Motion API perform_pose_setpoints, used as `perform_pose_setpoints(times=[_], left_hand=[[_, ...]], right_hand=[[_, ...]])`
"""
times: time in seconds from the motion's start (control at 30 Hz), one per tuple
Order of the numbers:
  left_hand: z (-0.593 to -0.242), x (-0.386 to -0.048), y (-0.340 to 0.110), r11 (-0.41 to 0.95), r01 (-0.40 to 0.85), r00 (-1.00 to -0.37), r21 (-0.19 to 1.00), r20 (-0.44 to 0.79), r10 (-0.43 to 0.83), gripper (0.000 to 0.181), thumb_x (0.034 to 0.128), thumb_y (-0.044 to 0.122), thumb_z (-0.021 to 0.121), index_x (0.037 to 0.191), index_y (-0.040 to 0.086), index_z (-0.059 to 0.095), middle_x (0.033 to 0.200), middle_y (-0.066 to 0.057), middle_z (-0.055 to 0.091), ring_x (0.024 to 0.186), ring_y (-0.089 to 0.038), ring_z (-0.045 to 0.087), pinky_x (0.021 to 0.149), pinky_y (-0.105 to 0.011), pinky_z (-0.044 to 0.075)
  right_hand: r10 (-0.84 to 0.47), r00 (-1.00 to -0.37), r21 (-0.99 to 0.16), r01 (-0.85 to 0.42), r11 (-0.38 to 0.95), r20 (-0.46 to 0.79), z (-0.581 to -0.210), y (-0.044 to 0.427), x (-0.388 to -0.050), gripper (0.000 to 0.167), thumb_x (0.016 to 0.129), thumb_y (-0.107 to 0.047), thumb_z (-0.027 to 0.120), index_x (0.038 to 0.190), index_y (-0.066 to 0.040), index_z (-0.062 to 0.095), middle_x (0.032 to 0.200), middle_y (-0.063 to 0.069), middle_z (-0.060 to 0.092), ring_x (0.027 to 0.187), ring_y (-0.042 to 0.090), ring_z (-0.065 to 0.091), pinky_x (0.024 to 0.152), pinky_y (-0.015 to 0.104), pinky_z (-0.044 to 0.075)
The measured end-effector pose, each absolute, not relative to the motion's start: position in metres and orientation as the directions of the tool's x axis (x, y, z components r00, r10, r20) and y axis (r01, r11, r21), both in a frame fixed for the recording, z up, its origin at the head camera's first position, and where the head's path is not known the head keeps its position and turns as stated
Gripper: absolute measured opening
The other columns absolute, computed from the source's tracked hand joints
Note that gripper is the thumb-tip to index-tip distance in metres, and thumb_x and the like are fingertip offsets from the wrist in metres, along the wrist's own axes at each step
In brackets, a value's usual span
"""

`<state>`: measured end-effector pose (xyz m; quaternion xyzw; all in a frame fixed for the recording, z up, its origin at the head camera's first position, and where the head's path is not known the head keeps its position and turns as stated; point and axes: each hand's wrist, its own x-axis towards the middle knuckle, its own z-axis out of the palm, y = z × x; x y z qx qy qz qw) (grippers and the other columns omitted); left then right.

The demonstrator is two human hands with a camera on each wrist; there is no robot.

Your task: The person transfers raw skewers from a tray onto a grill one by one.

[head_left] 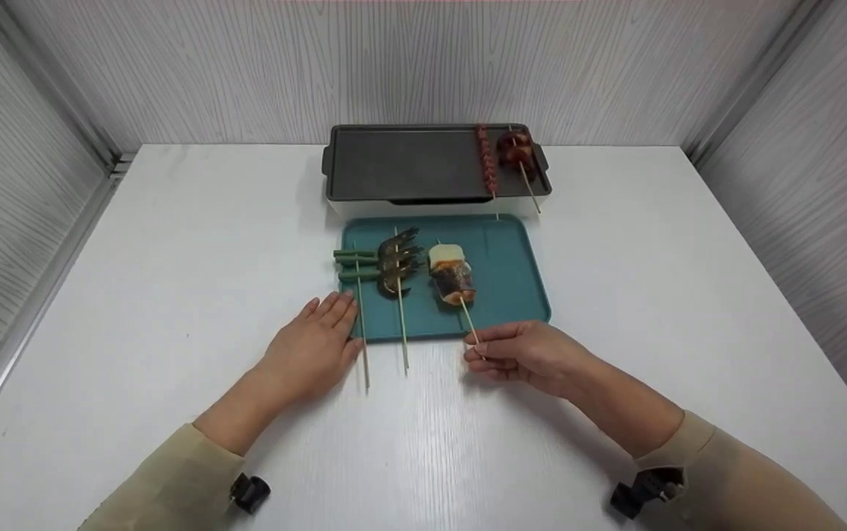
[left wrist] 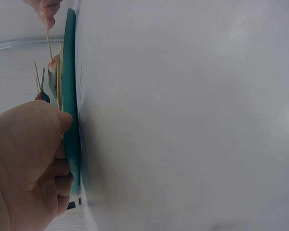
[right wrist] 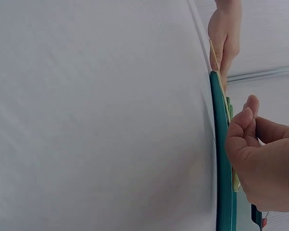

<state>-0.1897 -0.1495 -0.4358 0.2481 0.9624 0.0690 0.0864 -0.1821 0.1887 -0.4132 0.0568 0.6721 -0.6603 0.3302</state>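
In the head view my right hand (head_left: 530, 355) pinches the stick end of a skewer of browned and pale chunks (head_left: 454, 276), which is over the teal tray (head_left: 511, 273). My left hand (head_left: 312, 346) lies with straight fingers at the tray's lower left corner. Beside it are a skewer of green pieces (head_left: 358, 275) and a skewer of dark shrimp-like pieces (head_left: 397, 265), both sticks reaching past the near edge. The left wrist view shows my left hand (left wrist: 33, 163) against the tray rim (left wrist: 71, 144); in the right wrist view my right hand (right wrist: 265, 159) has thumb and fingertips together.
Behind the tray stands a dark grill plate (head_left: 408, 164) on a white base. A thin red skewer (head_left: 487, 161) and a skewer of thick reddish-brown pieces (head_left: 517, 155) lie on its right end. Wood-grain panels enclose the white table (head_left: 194, 243) at the back and sides.
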Motion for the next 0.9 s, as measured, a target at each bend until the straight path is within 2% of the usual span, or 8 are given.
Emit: perform_pose_setpoints(times=[0.23,0.5,0.9], left_hand=[[-0.438,-0.188,-0.150,0.858,0.478,-0.858,0.185,-0.110,0.502,0.064,0.1149,0.033,0.044,0.159,-0.013,0.035,0.168,-0.029,0.030,0.157,-0.043,0.027,0.128,-0.058,0.022],[-0.434,-0.189,-0.149,0.870,0.456,-0.866,0.188,-0.132,0.483,0.064,0.1149,0.033,0.043,0.160,-0.011,0.034,0.169,-0.027,0.029,0.158,-0.042,0.025,0.128,-0.057,0.020],[-0.436,-0.189,-0.149,0.863,0.464,-0.863,0.198,-0.121,0.491,0.065,0.1146,0.034,0.044,0.160,-0.012,0.034,0.169,-0.027,0.029,0.158,-0.043,0.025,0.128,-0.057,0.020]], right_hand=[[-0.368,-0.780,-0.859,0.497,0.125,-0.506,-0.413,0.191,-0.180,0.038,0.104,-0.006,0.068,0.137,0.010,0.064,0.113,0.013,0.079,0.098,0.017,0.077,0.088,0.029,0.060],[-0.357,-0.787,-0.861,0.490,0.135,-0.504,-0.407,0.192,-0.180,0.037,0.104,-0.008,0.069,0.137,0.008,0.065,0.114,0.012,0.079,0.099,0.017,0.077,0.089,0.029,0.060],[-0.363,-0.795,-0.871,0.473,0.131,-0.486,-0.394,0.202,-0.177,0.045,0.104,-0.008,0.068,0.143,0.012,0.059,0.113,0.011,0.078,0.097,0.016,0.077,0.094,0.031,0.059]])
